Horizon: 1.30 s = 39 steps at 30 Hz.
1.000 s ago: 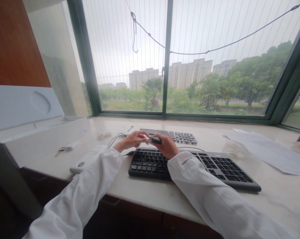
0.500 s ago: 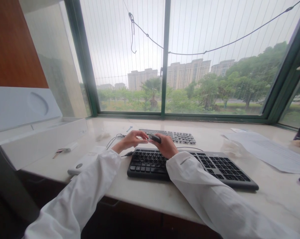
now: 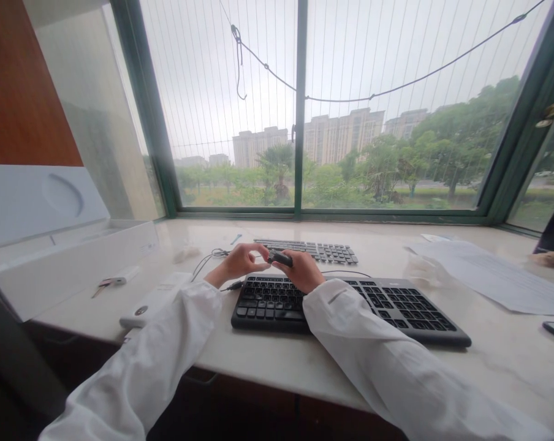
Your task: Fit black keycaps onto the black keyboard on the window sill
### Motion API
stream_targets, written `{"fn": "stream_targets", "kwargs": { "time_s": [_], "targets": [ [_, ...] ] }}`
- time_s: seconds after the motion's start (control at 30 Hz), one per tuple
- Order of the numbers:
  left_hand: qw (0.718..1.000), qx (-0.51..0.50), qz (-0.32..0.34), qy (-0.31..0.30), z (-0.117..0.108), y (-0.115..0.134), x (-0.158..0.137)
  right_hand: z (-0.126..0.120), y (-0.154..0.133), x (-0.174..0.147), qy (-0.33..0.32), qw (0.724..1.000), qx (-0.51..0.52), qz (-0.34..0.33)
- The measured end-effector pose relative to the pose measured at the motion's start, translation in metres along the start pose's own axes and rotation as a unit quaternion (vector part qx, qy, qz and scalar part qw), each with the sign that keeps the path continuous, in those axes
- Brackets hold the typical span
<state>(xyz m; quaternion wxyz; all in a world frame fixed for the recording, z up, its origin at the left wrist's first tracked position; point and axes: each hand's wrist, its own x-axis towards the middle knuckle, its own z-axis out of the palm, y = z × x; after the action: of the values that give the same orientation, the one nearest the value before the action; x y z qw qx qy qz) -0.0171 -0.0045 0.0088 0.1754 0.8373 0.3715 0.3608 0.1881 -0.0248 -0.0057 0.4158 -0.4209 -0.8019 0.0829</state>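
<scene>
Spanning the foreground, the pale tabletop point(image 3: 258, 358) bears the whole arrangement. The black keyboard point(image 3: 396, 300) lies along it, its front side near the tabletop's edge; a hard pull by the arm could shift it out of line. The right white sleeve point(image 3: 364, 324) crosses the keyboard, contact being unclear, and loose cloth could catch on the keys. Beyond, the array of dark keys point(image 3: 330, 252) lies in rows; if these are loose caps, which cannot be made out at this size, a stray knuckle could scatter them. The left hand point(image 3: 241, 262) curls thumb and forefinger, whether gripping anything being unresolved; the right hand point(image 3: 304, 271) grasps the dark handheld object point(image 3: 280, 258), raised near the keyboard's far side with its end at the left fingertips. Should that narrow hold slip, the object could drop among the keys. The black cable plug point(image 3: 235, 285), just beside the keyboard's left end, could be snagged if the left wrist swings
</scene>
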Motion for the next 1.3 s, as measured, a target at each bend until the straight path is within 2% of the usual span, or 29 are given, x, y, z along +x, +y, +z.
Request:
{"fn": "stream_targets", "kwargs": {
  "time_s": [0.17,0.4,0.63,1.0,1.17,1.3],
  "targets": [
    [0.999,0.033,0.02,0.01,0.002,-0.002,0.0,0.0,-0.001,-0.001,-0.019,0.999,-0.028,0.003],
    [0.998,0.054,0.014,-0.008,-0.003,0.001,0.0,-0.005,-0.008,-0.003,-0.07,0.988,-0.136,0.004],
    [0.995,0.086,0.001,0.046,-0.012,-0.005,0.0,-0.01,-0.02,-0.008,-0.134,0.966,-0.223,-0.008],
    [0.979,0.159,-0.04,0.121,-0.018,-0.024,0.002,-0.011,-0.051,-0.02,-0.169,0.945,-0.269,-0.079],
    [0.966,0.227,-0.069,0.108,-0.021,-0.03,0.0,-0.003,-0.064,-0.029,-0.174,0.944,-0.252,-0.127],
    [0.955,0.266,-0.069,0.108,-0.023,-0.038,0.001,-0.001,-0.068,-0.03,-0.173,0.943,-0.251,-0.135]
  ]
}}
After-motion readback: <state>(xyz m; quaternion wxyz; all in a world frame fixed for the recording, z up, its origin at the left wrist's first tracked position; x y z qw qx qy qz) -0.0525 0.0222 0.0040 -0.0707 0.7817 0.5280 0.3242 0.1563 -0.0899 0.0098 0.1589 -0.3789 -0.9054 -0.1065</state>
